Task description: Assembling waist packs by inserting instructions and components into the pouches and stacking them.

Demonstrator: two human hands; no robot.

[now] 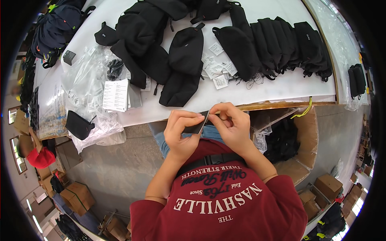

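Just off the table's front edge, my left hand (pixel 181 130) pinches a small dark card (pixel 194 128) with a pale edge, between thumb and fingers. The fingertips of my right hand (pixel 232 125) are closed at the card's upper right corner; a thin thread or loop there is too small to make out. Straight ahead on the table lies a black fabric bag (pixel 185 50), its lower part toward me. White printed labels (pixel 219 68) are scattered to the right of it. On the left sits a stack of white printed cards (pixel 116 95).
A row of black bags (pixel 277 46) stretches along the right of the white table (pixel 265 90). Clear plastic bags (pixel 86 76) and a black pouch (pixel 79 125) lie at left. An open cardboard box (pixel 307 140) stands below the table at right. A person in red (pixel 41 157) is far left.
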